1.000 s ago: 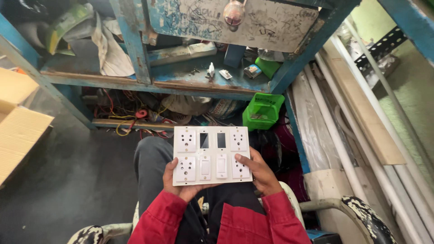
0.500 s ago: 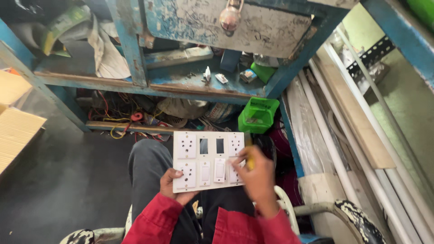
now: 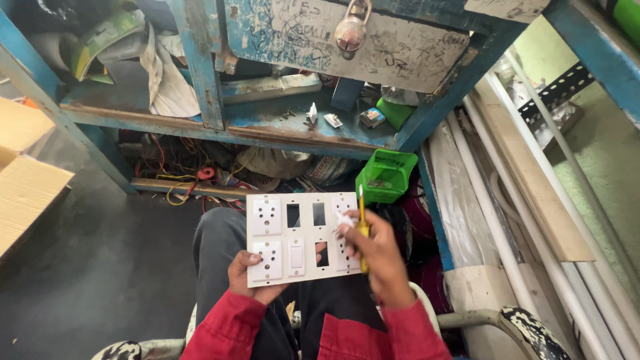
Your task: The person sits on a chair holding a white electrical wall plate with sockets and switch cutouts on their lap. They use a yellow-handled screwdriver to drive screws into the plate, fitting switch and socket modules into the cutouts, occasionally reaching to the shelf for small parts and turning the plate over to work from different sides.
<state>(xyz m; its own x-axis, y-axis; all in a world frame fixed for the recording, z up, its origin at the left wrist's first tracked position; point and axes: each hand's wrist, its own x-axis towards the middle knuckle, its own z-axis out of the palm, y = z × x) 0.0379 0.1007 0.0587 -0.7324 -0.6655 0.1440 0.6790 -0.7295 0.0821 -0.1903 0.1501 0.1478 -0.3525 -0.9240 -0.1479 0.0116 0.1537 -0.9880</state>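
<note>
Gripping white switch plate [image 3: 303,239]: left hand [image 3: 250,280] | right hand [image 3: 377,257] clasps yellow screwdriver [image 3: 363,227] | green bin [image 3: 387,175] nearby

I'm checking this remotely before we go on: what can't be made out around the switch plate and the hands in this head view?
- Right part of the white switch plate: covered by the right hand.
- Yellow screwdriver: only part of it shows above the fingers; its tip cannot be told.
- Left hand: fingers hidden behind the plate.
- Green box: contents too small.
- Small parts on the blue shelf: too small.
</note>
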